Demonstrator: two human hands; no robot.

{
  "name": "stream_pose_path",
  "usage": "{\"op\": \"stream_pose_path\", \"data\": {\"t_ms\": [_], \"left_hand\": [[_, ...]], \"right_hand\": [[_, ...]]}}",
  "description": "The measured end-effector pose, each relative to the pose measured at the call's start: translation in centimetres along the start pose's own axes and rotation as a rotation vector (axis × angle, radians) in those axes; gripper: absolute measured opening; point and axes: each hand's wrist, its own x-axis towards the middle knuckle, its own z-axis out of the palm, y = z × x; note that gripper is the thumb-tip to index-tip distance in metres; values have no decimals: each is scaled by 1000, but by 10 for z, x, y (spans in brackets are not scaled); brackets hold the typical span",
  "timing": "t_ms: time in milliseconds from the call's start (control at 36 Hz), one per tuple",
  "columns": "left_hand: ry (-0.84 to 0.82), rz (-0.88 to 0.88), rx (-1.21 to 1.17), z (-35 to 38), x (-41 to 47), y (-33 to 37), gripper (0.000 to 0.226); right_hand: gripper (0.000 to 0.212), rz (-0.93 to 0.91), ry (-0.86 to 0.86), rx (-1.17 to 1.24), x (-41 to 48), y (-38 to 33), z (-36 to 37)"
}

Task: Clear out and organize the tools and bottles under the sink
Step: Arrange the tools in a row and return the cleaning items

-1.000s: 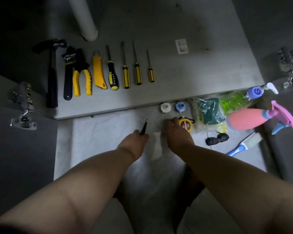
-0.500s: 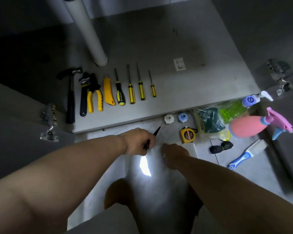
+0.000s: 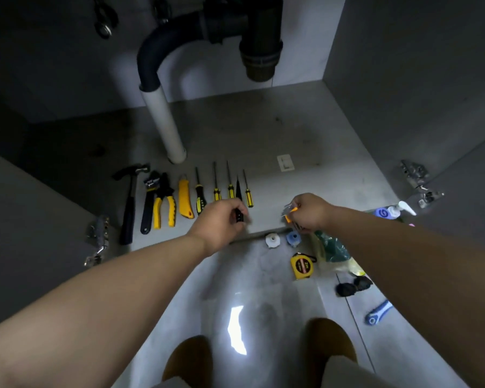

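Observation:
On the cabinet floor (image 3: 305, 130) lie a row of tools: a hammer (image 3: 130, 203), a wrench (image 3: 148, 203), yellow pliers (image 3: 164, 205), a yellow utility knife (image 3: 184, 200) and several screwdrivers (image 3: 215, 183). My left hand (image 3: 221, 217) grips a black pointed tool (image 3: 238, 191) by its handle, tip pointing away, between two screwdrivers. My right hand (image 3: 310, 211) pinches a small clear packet with orange parts (image 3: 290, 211) above the cabinet's front edge. On the tiled floor in front lie a yellow tape measure (image 3: 302, 266), a white cap (image 3: 272, 240), a blue cap (image 3: 293, 238) and a bagged green sponge (image 3: 332, 250).
A white drain pipe (image 3: 163, 121) stands behind the tools, a black trap (image 3: 252, 32) above. Door hinges (image 3: 416, 177) sit at the right and hinges (image 3: 97, 236) at the left. A pump bottle (image 3: 395, 211), black lumps (image 3: 352, 287) and a blue brush handle (image 3: 377, 313) lie at the right.
Both hands rose from the tiled floor to the cabinet edge. The left hand carried the black tool in among the screwdrivers; the right hand now holds a small packet. The view tilted up.

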Motion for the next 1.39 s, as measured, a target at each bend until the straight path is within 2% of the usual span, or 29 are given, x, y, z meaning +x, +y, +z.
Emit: {"op": "stream_pose_path", "data": {"t_ms": [111,222,306,361,417,556,778,917,972,1056,1111,1194,1250,1333,1389], "left_hand": [[44,47,140,9,20,8,27],[114,108,329,27,45,18,31],[140,142,467,43,63,18,32],[160,142,516,54,74,15,30],[157,129,525,64,82,11,30],[169,154,583,79,95,-1,35],[182,144,655,78,101,-1,38],[168,124,661,77,100,2,38],[185,140,656,75,96,3,35],[221,152,512,67,88,7,30],[180,99,229,58,81,15,26],[3,-86,-333,46,68,31,31],[-153,-135,-569,41,60,35,28],[-227,-162,-702,37,49,36,14],[-267,-174,-706,35,46,36,16]], "right_hand": [[15,9,74,92,3,3,2],[7,35,147,201,10,15,2],[23,41,193,236,20,26,2],[17,35,197,285,26,31,1],[13,20,206,302,32,34,2],[24,-23,214,352,46,41,9],[6,-57,163,363,45,41,7],[2,-36,133,475,40,42,7],[7,-28,104,536,37,40,6],[22,-21,60,608,30,35,2],[27,-33,29,616,23,28,-1],[26,-61,-34,641,12,18,-3],[23,-98,-104,692,5,13,-3],[25,-129,-169,721,-6,12,-1],[27,-108,-149,716,-12,17,4]]}}
